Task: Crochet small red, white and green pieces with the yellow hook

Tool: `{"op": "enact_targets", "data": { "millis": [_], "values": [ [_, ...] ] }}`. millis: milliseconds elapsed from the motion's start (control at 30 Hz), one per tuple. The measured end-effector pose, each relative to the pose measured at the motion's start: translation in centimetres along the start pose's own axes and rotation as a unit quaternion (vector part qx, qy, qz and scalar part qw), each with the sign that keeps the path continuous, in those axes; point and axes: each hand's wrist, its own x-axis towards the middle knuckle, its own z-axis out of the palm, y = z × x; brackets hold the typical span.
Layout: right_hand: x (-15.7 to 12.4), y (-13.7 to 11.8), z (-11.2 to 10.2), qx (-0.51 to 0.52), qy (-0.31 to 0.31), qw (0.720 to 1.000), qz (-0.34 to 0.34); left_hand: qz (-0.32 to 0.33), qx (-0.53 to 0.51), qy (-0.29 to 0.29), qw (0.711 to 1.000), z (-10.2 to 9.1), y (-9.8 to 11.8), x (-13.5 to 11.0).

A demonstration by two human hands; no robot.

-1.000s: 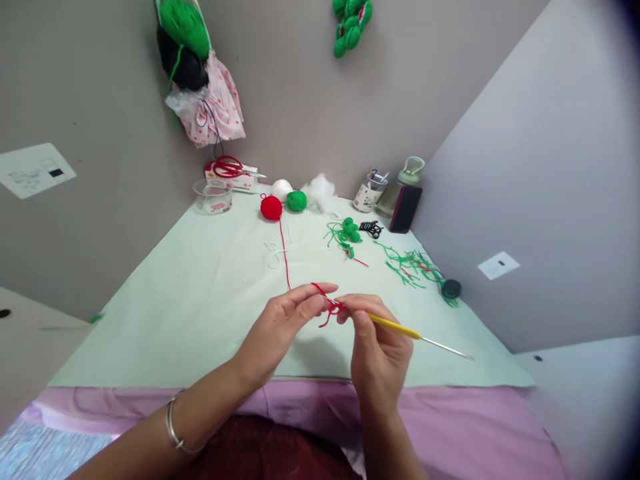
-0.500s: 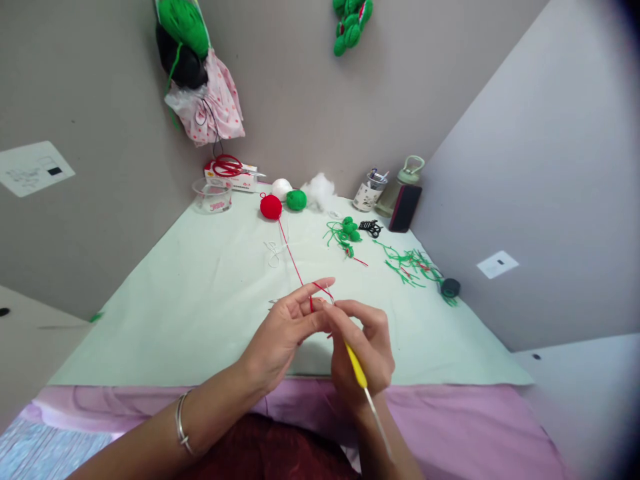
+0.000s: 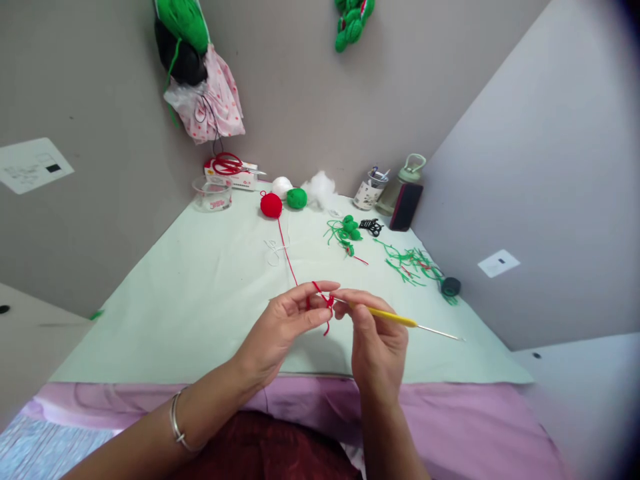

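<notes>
Between the thumb and fingers of my left hand is pinched a small piece of red crochet work, with a short tail hanging below it. Red yarn loops over the left forefinger and runs back to a red yarn ball on the table. My right hand grips a crochet hook by its yellow handle. One metal end of the hook meets the red stitches, while the other points out to the right. Fingers partly hide the stitches.
Behind the hands lie green yarn pieces, a black claw clip and green yarn scraps. A clear tub, red-handled scissors, a green ball, white stuffing, a pen cup, bottle and phone line the back.
The hook has swung from pointing down toward me to lying nearly level, its free end to the right. My right hand has turned and shifted slightly right; the red stitches now show more.
</notes>
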Motion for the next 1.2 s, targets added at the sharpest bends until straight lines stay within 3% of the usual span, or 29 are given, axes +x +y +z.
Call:
{"op": "enact_targets", "data": {
  "millis": [167, 233, 300, 400, 500, 633, 733, 800, 867, 933, 1000, 1067, 1133, 1200],
  "values": [
    [-0.2, -0.5, 0.2, -0.043, -0.001, 0.999, -0.024, 0.005, 0.006, 0.042, 0.999, 0.0, -0.1, 0.1],
    [-0.5, -0.2, 0.3, -0.11, -0.012, 0.991, -0.074, 0.01, -0.016, 0.06, 0.998, 0.2, -0.2, 0.1],
    [-1.0, 0.3, 0.4, -0.202, -0.021, 0.966, -0.157, 0.004, -0.048, 0.07, 0.996, 0.4, -0.5, 0.1],
    [-1.3, 1.0, 0.3, -0.263, -0.013, 0.934, -0.241, -0.06, -0.112, 0.041, 0.991, 0.3, -0.7, 0.2],
    [-0.7, 0.5, 0.0, -0.171, 0.024, 0.974, -0.148, -0.099, -0.154, 0.03, 0.983, -0.2, -0.5, 0.5],
    [0.2, -0.4, -0.1, -0.016, 0.029, 0.999, -0.024, -0.044, -0.093, 0.044, 0.994, -0.2, -0.4, 0.4],
    [-0.2, -0.1, 0.3, -0.117, -0.02, 0.989, -0.091, 0.008, -0.008, 0.045, 0.999, 0.2, -0.6, 0.0],
    [-0.8, 0.3, 0.5, -0.206, -0.019, 0.961, -0.186, -0.003, -0.002, 0.047, 0.999, 0.4, -0.7, -0.1],
    [-1.1, 0.6, 0.6, -0.218, 0.009, 0.949, -0.228, -0.039, -0.03, 0.038, 0.998, 0.4, -0.7, 0.0],
    [-1.0, 0.4, 0.5, -0.162, 0.028, 0.971, -0.176, -0.066, -0.06, 0.015, 0.996, 0.2, -0.5, 0.1],
    [-0.5, -0.2, 0.3, -0.068, 0.029, 0.994, -0.079, -0.08, -0.074, -0.005, 0.994, 0.3, 0.0, -0.1],
    [0.0, -1.1, -0.1, 0.031, 0.014, 0.999, -0.002, -0.077, -0.069, -0.01, 0.995, 0.5, 0.7, -0.7],
    [0.1, -2.2, -0.4, 0.099, -0.015, 0.995, 0.029, -0.06, -0.04, -0.01, 0.997, 0.9, 1.5, -1.7],
    [-0.3, -3.3, -0.8, 0.112, -0.039, 0.993, 0.014, -0.031, 0.015, -0.019, 0.999, 1.4, 2.1, -2.8]
  ]
}}
